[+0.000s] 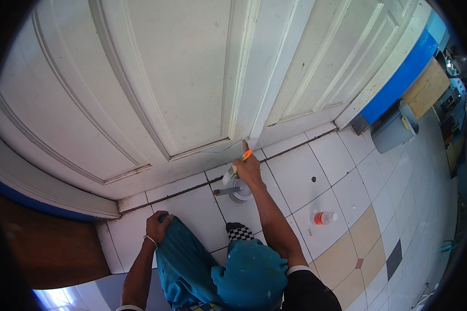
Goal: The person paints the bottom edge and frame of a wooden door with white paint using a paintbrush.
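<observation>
My right hand (249, 168) is closed around a paintbrush with an orange handle end (247, 154); its pale head (229, 175) points down and left. The index finger stretches up against the bottom of the white door, beside the upright strip where two panels meet. Below the hand, a whitish tub (241, 192) stands on the tiles, with a flat grey stick or second brush (225, 192) across its rim. My left hand (158, 227) lies on my knee over the teal trousers (184, 259), fingers bent over the cloth and partly hidden.
White panelled doors (187, 78) rise in front, above a dark gap line along the floor. A clear bottle with a red label (324, 217) and a small dark lump (313, 179) lie to the right. Farther right stand a grey bin (394, 129) and a wooden board (425, 88).
</observation>
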`<state>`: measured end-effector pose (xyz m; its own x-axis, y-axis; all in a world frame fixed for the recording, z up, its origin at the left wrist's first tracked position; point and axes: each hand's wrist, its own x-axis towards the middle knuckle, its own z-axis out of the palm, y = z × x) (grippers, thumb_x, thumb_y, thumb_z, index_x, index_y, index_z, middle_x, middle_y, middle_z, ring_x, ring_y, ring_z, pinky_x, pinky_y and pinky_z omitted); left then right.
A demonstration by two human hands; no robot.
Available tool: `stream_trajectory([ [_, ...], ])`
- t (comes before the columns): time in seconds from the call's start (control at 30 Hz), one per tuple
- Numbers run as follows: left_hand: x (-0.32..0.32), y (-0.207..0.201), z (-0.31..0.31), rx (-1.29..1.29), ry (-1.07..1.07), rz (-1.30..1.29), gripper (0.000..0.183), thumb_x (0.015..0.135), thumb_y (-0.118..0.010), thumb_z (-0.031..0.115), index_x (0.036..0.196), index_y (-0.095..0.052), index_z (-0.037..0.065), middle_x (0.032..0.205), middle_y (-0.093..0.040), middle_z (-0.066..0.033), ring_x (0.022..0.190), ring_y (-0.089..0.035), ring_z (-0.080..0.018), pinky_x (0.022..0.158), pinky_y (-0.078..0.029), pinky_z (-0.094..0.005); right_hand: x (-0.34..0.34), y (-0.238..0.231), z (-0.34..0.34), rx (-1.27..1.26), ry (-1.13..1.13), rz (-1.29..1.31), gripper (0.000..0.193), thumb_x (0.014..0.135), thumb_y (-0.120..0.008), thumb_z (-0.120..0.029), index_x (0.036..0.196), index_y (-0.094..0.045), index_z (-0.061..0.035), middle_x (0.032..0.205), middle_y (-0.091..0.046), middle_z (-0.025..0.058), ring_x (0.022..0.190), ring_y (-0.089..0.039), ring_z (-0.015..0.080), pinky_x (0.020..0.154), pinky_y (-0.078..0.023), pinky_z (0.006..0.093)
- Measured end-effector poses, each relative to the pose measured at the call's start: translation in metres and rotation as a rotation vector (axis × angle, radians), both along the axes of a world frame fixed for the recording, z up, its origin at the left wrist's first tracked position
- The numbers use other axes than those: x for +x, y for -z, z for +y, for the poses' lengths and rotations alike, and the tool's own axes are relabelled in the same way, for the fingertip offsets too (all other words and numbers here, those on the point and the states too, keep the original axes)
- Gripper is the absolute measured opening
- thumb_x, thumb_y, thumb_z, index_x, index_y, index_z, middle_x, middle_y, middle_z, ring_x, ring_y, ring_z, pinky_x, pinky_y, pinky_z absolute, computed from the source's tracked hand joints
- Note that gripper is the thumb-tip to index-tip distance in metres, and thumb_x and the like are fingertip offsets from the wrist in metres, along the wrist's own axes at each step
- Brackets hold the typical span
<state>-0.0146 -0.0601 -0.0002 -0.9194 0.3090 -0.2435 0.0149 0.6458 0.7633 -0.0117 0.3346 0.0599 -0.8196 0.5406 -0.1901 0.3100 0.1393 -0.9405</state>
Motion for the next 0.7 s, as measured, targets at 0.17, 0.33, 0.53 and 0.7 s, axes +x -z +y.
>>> stream_trajectory([
  [0.17, 0.002, 0.005, -0.005, 0.022, -0.032, -0.007, 0.057, 0.087, -0.075, 0.045, 0.116, -0.073, -0.004, 0.106, -0.075, -0.0246, 0.100, -0.073, -0.0345, 0.095, -0.055, -0.0410, 0.022, 0.008, 0.015, 0.064, -0.013, 0.033, 0.068, 0.088, -0.065, -0.012, 0.152, -0.048, 0.0036, 0.086, -0.069, 0.0135, 0.066, -0.068, 0.0190, 0.055, -0.058, 0.0315],
  [0.33, 0.002, 0.006, -0.011, 0.015, -0.065, -0.007, 0.058, 0.087, -0.074, 0.048, 0.116, -0.073, -0.003, 0.105, -0.075, -0.0254, 0.100, -0.073, -0.0346, 0.094, -0.055, -0.0412, 0.076, -0.018, 0.025, -0.282, 0.208, 0.309, 0.022, 0.092, -0.068, -0.008, 0.107, -0.069, 0.0079, 0.085, -0.071, 0.0133, 0.069, -0.069, 0.0157, 0.060, -0.058, 0.0297],
  [0.53, -0.002, 0.003, -0.006, 0.010, -0.021, -0.017, 0.059, 0.088, -0.072, 0.048, 0.117, -0.073, -0.003, 0.104, -0.075, -0.0270, 0.099, -0.073, -0.0355, 0.093, -0.055, -0.0421, 0.111, -0.010, 0.028, 0.002, 0.017, 0.109, 0.018, 0.086, -0.077, -0.005, 0.098, -0.070, 0.0051, 0.078, -0.071, 0.0073, 0.070, -0.064, 0.0105, 0.064, -0.052, 0.0263],
  [0.7, 0.000, 0.003, -0.006, 0.008, -0.020, -0.034, 0.059, 0.088, -0.072, 0.047, 0.118, -0.072, -0.004, 0.106, -0.074, -0.0273, 0.101, -0.073, -0.0355, 0.095, -0.055, -0.0420, 0.109, -0.001, 0.019, 0.239, -0.074, -0.009, 0.017, 0.086, -0.078, -0.006, 0.098, -0.071, 0.0035, 0.079, -0.071, 0.0109, 0.071, -0.064, 0.0120, 0.067, -0.053, 0.0297],
])
